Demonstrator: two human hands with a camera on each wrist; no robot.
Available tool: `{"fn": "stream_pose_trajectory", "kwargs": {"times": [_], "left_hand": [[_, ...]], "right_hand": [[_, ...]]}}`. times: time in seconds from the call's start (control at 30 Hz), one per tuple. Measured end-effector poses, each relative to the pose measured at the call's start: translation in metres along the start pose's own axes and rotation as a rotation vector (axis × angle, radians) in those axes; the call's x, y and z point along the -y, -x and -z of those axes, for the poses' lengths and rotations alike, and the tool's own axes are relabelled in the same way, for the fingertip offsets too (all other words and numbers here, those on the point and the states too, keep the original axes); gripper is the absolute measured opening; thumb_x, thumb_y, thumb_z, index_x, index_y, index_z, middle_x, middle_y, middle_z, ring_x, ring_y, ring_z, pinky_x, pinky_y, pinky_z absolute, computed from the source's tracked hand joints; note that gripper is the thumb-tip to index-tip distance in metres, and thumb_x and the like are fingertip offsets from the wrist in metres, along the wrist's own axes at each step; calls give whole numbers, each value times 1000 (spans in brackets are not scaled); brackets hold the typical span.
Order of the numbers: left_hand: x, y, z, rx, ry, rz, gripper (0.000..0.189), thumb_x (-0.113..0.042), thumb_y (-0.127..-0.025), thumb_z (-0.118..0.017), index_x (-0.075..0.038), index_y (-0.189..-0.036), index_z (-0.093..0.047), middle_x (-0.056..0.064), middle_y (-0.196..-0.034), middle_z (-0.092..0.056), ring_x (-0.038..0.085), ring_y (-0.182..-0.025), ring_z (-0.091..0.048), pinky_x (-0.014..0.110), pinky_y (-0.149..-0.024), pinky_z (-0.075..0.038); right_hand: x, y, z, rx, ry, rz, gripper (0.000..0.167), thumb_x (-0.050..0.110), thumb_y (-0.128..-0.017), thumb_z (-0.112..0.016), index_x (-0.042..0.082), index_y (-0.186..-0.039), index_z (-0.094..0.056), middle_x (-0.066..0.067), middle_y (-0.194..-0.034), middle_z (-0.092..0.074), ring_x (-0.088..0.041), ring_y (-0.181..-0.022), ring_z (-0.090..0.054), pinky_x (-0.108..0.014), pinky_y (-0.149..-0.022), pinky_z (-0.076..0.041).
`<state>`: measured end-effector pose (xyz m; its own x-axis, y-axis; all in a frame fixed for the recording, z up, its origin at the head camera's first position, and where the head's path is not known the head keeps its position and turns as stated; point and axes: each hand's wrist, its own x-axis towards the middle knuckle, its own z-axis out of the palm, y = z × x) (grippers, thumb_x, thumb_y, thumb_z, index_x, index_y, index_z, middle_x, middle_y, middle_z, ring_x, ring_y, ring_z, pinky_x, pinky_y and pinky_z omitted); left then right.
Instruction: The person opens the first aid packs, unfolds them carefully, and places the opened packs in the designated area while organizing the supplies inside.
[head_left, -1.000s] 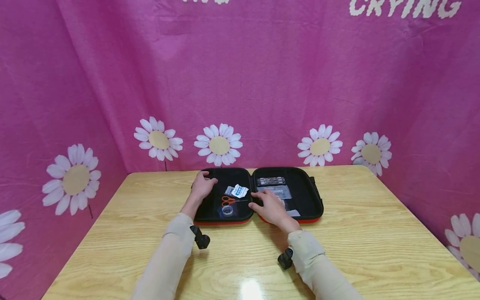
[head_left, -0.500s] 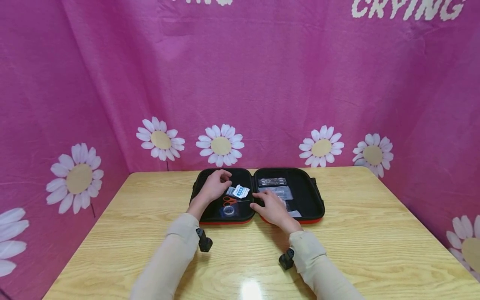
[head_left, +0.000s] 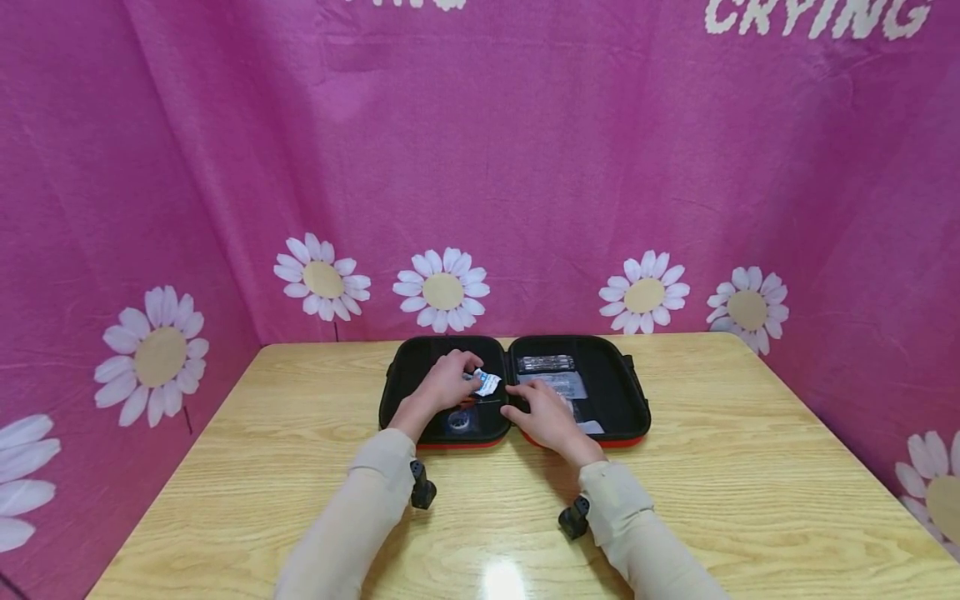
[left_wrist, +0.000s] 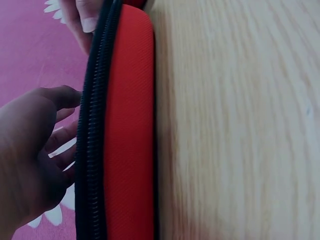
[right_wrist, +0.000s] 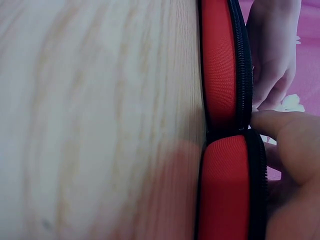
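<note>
A zip case point(head_left: 400, 421), black inside and red outside, lies unfolded on the table in the head view. My left hand point(head_left: 442, 385) is over its left half, fingers bent, thumb and fingertips at a white and blue packet point(head_left: 487, 383); whether they touch it is unclear. Beneath that hand, orange-handled scissors point(head_left: 468, 403) are mostly covered, and a roll of tape point(head_left: 459, 420) in clear wrap lies nearer me. My right hand point(head_left: 551, 419) rests at the near inner corner of the right half, thumb and fingers apart by the hinge, holding nothing visible.
In the right half lie a pack of cotton swabs point(head_left: 546, 363), clear flat packets point(head_left: 564, 384) and a white piece point(head_left: 591, 427), partly behind my right hand. The wooden table point(head_left: 720, 450) meets a pink flowered cloth point(head_left: 525, 167) at the back and sides.
My left hand has moved from the case's left rim rightward, across its left half to the white and blue packet, covering most of the scissors. My right hand has stayed in place.
</note>
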<state>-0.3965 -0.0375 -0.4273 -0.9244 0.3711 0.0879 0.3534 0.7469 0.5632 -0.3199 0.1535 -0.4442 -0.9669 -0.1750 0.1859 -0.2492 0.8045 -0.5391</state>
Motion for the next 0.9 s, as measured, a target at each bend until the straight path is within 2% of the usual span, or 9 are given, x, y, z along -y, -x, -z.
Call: {"fn": "stream_pose_trajectory", "kwargs": {"times": [0.2,0.3,0.4,0.63,0.9], "left_hand": [[-3,0,-6,31,-133,-6,51,-29,-89,-73,-16,-136,-59,10,-131,-56,28,-114,-49,46,-104,-43],[-5,1,-9,30,-219,-13,54,-32,-87,-75,-17,-136,-59,10,-132,-57,28,-114,-50,47,-104,-41],[-4,2,-12,20,-259,-16,53,-33,-87,-75,-16,-135,-60,9,-132,-58,28,-115,-50,48,-106,-39],[2,3,-7,-71,-197,-30,47,-29,-86,-76,-14,-129,-65,10,-127,-57,28,-113,-52,48,-101,-41],[17,8,16,-161,-139,11,44,-27,-86,-75,-12,-126,-67,12,-126,-56,29,-114,-51,48,-104,-40]], "right_hand": [[-1,0,0,1,8,3,45,32,-94,-67,11,-134,-63,-14,-123,-58,-32,-115,-56,-52,-99,-43],[-1,0,0,0,8,3,45,32,-94,-66,11,-134,-63,-14,-123,-59,-32,-115,-57,-52,-99,-43],[0,1,0,1,3,0,45,31,-94,-66,11,-134,-63,-15,-123,-58,-33,-115,-56,-53,-100,-42],[3,1,0,6,1,-1,45,31,-95,-66,11,-134,-63,-14,-124,-58,-32,-116,-56,-52,-101,-42],[1,1,0,4,-4,-4,46,32,-94,-66,11,-135,-62,-14,-124,-58,-32,-116,-56,-52,-101,-42]]}}
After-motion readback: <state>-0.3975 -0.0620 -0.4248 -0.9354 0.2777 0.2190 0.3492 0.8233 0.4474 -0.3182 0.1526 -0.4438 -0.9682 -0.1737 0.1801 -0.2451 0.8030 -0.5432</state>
